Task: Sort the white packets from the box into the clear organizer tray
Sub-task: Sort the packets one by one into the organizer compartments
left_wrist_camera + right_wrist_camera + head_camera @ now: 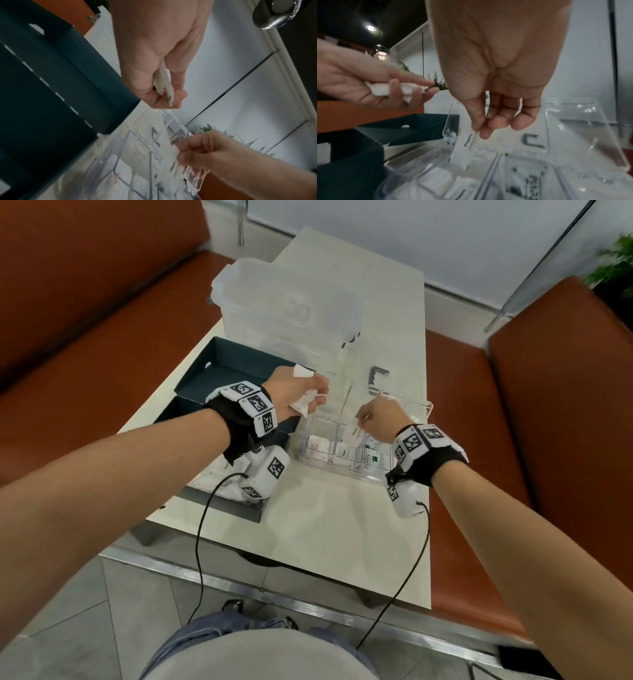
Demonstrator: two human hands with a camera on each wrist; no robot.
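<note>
My left hand [301, 395] grips a small bundle of white packets [164, 83] above the near edge of the dark box [219, 371], just left of the clear organizer tray [313, 463]. In the right wrist view the same bundle [380, 89] shows crumpled in the left hand's fingers. My right hand [380, 416] pinches one white packet [465, 147] with black print between thumb and forefinger, hanging it down into a middle compartment of the tray [583, 135]. Several white packets [318, 448] lie in the tray's front compartments.
A large clear lidded container [284, 302] stands behind the box on the white table [325, 525]. A small grey bracket [376, 373] lies beyond the tray. Orange bench seats [479, 440] flank the table. More white packets [212, 481] lie in the box near my left wrist.
</note>
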